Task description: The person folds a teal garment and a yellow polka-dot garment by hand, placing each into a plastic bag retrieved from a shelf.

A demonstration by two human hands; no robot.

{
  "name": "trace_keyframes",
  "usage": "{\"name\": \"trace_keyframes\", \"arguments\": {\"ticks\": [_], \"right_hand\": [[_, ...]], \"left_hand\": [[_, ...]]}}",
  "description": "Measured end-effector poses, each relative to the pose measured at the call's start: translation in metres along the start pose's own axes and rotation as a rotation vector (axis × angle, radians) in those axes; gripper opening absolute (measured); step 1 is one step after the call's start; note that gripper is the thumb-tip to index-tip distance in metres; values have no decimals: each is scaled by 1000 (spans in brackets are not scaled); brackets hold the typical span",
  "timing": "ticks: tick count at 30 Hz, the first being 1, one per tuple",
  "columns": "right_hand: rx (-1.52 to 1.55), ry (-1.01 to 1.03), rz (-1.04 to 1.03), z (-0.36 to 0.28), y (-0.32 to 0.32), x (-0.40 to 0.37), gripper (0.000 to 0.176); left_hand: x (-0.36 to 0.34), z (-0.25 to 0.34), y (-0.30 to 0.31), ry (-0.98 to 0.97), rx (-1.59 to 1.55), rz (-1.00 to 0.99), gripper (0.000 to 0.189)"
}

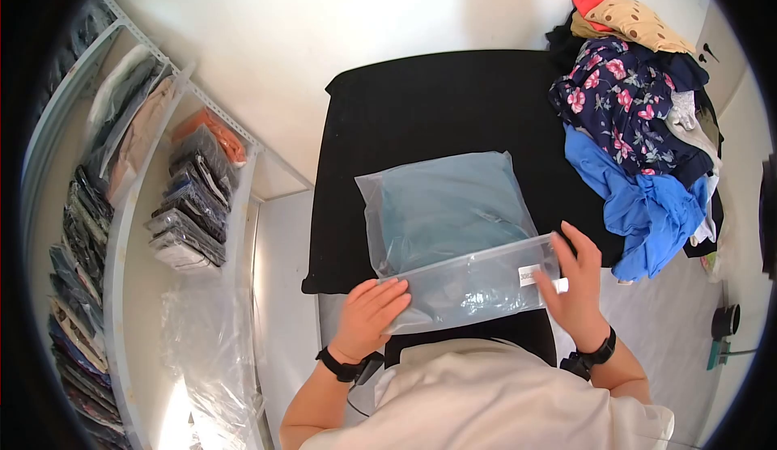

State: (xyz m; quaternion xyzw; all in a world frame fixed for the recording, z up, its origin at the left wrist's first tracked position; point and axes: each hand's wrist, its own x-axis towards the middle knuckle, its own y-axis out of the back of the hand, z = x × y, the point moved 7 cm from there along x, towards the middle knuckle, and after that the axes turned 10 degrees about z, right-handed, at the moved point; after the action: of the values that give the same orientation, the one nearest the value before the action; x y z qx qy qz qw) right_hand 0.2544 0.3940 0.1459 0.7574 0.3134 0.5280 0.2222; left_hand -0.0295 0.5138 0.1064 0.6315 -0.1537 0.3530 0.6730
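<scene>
A clear plastic bag [465,288] with a folded grey-blue garment [445,199] inside lies flat at the near middle of a desk [437,102] covered in black cloth. A strip of plastic crosses the near part of the bag, with a white label [528,275] towards its right end.

The person's left hand [371,316] rests on the bag's near left corner, fingers laid close together over the plastic; its thumb is hidden, so whether it grips cannot be told. The right hand [578,284] is at the bag's right end — fingers spread and parted from the thumb, which reaches in beside the label. Each wrist wears a black band.

Clothes are heaped at the desk's right side: a navy floral garment [623,98] in the middle, a tan spotted one [647,25] and a red one [591,3] beyond it, and a bright blue one [647,215] nearest. On the left, white shelving [121,288] holds stacked bagged garments [194,199] — an orange one [212,133] at the far end.
</scene>
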Motion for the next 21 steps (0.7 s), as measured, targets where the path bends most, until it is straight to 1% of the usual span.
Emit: {"name": "trace_keyframes", "arguments": {"ticks": [1, 2, 3, 4, 5, 7, 8, 9, 10, 11, 12, 13, 15, 16, 17, 19, 20, 21], "right_hand": [[-2, 6, 5, -9, 12, 9, 64], [49, 179, -81, -34, 19, 15, 68], [99, 352, -166, -58, 20, 17, 71], [116, 372, -242, -68, 15, 20, 78], [111, 377, -234, -72, 12, 26, 78], [-97, 477, -293, -76, -3, 42, 81], [-170, 529, -284, -83, -2, 56, 75], [-173, 540, -272, -85, -6, 66, 75], [-100, 568, -286, -87, -14, 70, 71], [-27, 596, -303, -88, -21, 75, 67], [95, 542, -401, -88, -27, 81, 66], [94, 554, -392, -89, -26, 91, 66], [327, 447, -343, -91, -16, 121, 55], [426, 362, -242, -88, -9, 138, 51], [524, 216, -249, -81, -9, 152, 42], [860, -137, -275, -51, -22, 168, 27], [861, -135, -270, -41, -28, 172, 27], [1050, -374, -341, -20, -45, 169, 28]], "left_hand": [[13, -2, 9, 51, -55, 25, 55], [25, -5, 19, 103, -109, 48, 54], [36, -6, 26, 101, -107, 53, 54], [48, -8, 33, 100, -141, 64, 52], [59, -8, 41, 95, -174, 76, 50], [80, -6, 53, 52, -168, 93, 48], [90, -1, 56, -27, -166, 38, 46], [97, 4, 59, -103, -162, -20, 44], [103, 4, 67, -107, -151, -11, 44], [107, 0, 73, -60, -169, -40, 44], [109, -3, 78, -12, -188, -67, 44], [111, -2, 87, -14, -175, -58, 44], [113, -17, 114, 204, -220, 185, 47], [107, -18, 127, 262, -232, 500, 57], [105, -16, 140, 219, -226, 728, 57], [100, -15, 153, 166, -46, 879, 60], [99, -15, 156, 161, -47, 879, 60], [106, -12, 147, 153, 43, 658, 59]]}}
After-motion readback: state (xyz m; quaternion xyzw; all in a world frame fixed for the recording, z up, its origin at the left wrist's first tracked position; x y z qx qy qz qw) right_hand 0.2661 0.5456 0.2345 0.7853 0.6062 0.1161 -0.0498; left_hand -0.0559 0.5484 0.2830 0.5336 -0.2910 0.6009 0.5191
